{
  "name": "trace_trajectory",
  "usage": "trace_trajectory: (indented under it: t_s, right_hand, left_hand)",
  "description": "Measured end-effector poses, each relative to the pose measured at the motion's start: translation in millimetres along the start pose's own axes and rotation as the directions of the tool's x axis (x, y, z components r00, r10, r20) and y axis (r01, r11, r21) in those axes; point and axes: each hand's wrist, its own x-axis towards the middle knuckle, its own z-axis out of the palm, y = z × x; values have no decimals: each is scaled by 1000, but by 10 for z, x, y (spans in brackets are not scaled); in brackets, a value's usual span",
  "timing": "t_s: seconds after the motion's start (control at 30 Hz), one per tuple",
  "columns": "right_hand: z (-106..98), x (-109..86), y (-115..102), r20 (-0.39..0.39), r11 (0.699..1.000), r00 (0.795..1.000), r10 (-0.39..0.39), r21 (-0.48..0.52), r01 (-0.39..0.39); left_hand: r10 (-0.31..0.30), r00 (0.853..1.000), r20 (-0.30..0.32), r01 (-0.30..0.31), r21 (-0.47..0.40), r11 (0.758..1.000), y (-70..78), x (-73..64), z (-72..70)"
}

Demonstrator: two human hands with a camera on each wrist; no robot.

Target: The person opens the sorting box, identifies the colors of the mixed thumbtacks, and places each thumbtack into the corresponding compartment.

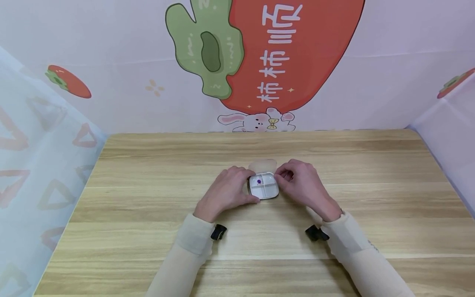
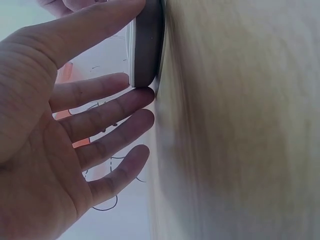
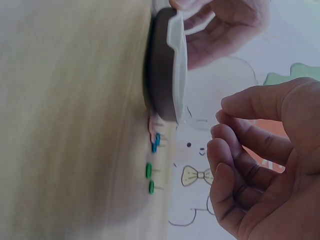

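Observation:
A small pill box point(image 1: 264, 192) lies on the table, its white inside split into several compartments and its clear lid point(image 1: 262, 166) raised at the back. One purple thumbtack point(image 1: 259, 181) sits in the back-left compartment. From the left, my left hand point(image 1: 231, 187) holds the box, thumb at the front corner and index finger at the back one; its other fingers spread out loosely in the left wrist view. My right hand point(image 1: 298, 181) is by the right rim, fingers curled, thumb and index tips together point(image 3: 260, 150). Nothing shows between those tips.
Beyond the box, on the wooden table point(image 1: 148, 235), stand green point(image 3: 149, 170), blue point(image 3: 155, 142) and pink point(image 3: 151, 129) thumbtacks with needles up, hidden in the head view. A printed cloth point(image 1: 130, 95) hangs behind the table's back edge.

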Motion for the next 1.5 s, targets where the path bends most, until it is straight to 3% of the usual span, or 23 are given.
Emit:
trace_trajectory:
  t_s: [0.23, 0.57, 0.8, 1.17, 1.5]
  right_hand:
    - [-97, 21, 97, -18, 1000, 1000, 15, 0, -15]
    - [-173, 44, 207, -9, 999, 999, 47, -14, -47]
    - [-205, 48, 244, 50, 997, 997, 62, -51, -59]
    - [-230, 37, 297, 136, 991, 990, 33, -129, -15]
    - [-223, 48, 318, 176, 983, 983, 57, -183, -24]
  left_hand:
    - [-28, 1000, 2, 28, 5, 1000, -20, -12, -28]
    - [-16, 999, -34, 17, 36, 999, -74, -15, -58]
    - [-23, 999, -31, 24, 29, 999, -98, -18, -74]
    - [-28, 999, -31, 29, 30, 999, -108, -21, -77]
    - [-23, 999, -32, 24, 33, 999, -111, -21, -71]
